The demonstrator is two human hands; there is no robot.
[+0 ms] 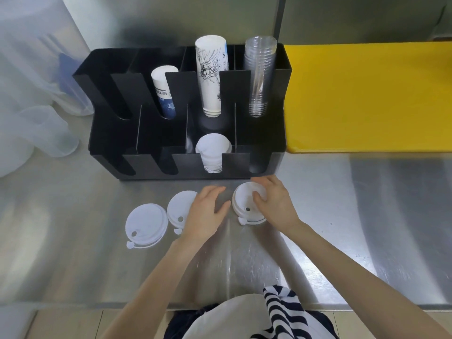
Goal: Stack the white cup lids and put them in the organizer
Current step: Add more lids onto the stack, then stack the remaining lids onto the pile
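Three groups of white cup lids lie on the steel counter in front of the black organizer (151, 162). A single lid (146, 225) lies at the left, and a second lid (179, 207) lies beside it. On the right is a small stack of lids (245, 204). My right hand (274, 204) rests on that stack, fingers curled over its far and right rim. My left hand (205, 214) hovers flat between the second lid and the stack, covering the second lid's right edge, fingers apart. A stack of white lids (213, 149) stands in the organizer's front third slot.
The organizer's back slots hold a small paper cup stack (163, 91), a tall printed paper cup stack (211, 74) and clear plastic cups (259, 74). A yellow board (367, 94) lies to the right. Translucent plastic jugs (36, 99) stand at the left.
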